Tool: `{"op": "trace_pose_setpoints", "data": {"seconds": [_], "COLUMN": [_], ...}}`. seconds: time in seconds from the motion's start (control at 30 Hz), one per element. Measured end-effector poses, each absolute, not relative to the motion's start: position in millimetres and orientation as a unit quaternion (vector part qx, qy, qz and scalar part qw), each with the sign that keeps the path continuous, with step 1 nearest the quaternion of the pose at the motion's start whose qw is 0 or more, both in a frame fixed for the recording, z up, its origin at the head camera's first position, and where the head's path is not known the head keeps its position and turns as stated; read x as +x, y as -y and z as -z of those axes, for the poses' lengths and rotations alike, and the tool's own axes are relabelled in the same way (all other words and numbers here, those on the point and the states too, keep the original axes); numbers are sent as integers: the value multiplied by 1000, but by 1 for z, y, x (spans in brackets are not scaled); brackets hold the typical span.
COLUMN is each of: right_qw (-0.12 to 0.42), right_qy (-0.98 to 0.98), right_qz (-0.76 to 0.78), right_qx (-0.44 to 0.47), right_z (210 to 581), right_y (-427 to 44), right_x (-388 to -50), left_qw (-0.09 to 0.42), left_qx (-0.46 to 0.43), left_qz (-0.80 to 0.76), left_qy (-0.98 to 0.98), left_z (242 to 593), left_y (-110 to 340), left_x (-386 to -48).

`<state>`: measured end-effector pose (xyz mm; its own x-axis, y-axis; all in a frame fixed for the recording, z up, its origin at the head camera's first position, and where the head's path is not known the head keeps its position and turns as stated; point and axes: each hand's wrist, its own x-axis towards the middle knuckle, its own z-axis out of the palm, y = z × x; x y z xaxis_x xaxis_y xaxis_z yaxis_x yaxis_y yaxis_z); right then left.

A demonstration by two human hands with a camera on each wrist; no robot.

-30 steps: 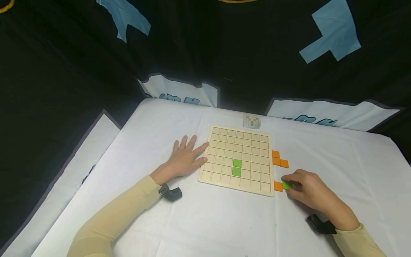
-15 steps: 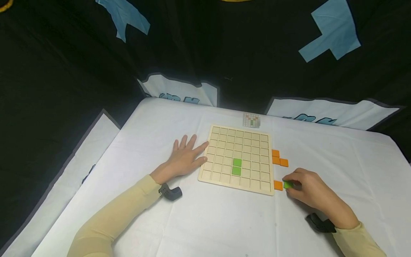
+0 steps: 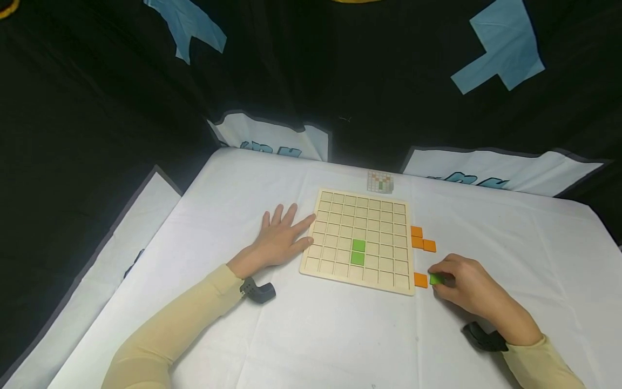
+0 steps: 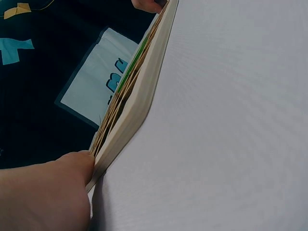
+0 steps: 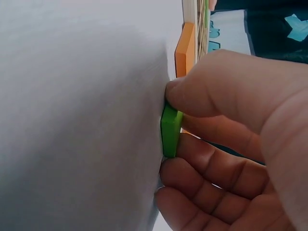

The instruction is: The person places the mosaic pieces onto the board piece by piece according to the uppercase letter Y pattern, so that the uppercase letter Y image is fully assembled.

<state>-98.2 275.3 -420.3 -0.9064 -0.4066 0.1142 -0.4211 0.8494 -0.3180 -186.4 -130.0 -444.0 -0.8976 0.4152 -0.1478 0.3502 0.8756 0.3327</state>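
The wooden grid board (image 3: pixel 340 273) lies on the white table with two green tiles (image 3: pixel 358 252) in neighbouring cells, one above the other. My left hand (image 3: pixel 277 242) rests spread at its left edge, thumb and index fingertip touching the rim; in the left wrist view the thumb (image 4: pixel 79 166) meets the board's edge (image 4: pixel 139 101). Right of the board my right hand (image 3: pixel 468 283) pinches a green tile (image 3: pixel 435 279) between thumb and fingers. In the right wrist view that tile (image 5: pixel 171 129) is low against the tabletop, near an orange tile (image 5: pixel 185 50).
A single orange tile (image 3: pixel 420 280) lies by the board's lower right edge. Several orange tiles (image 3: pixel 417 242) sit together higher up on that side. Behind the board is a small card (image 3: pixel 380 182) with a grid pattern. Dark cloth (image 3: pixel 359 97) hangs behind the table.
The green tile in my right hand has shifted slightly right, leaving a small gap from the single orange tile. My left hand has stayed at the board's edge.
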Motion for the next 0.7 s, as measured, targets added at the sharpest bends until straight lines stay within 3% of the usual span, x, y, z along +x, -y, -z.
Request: {"op": "trace_pose_setpoints", "data": {"seconds": [0.7], "right_qw": [25], "right_qy": [957], "right_qz": [-176], "right_qx": [228], "right_z": [417], "right_y": [-275], "right_x": [-109], "left_qw": [115], "left_qx": [195], "left_qz": [-147], "left_qy": [-963], "left_z": [443], "left_y": [129], "left_x": [-187]}}
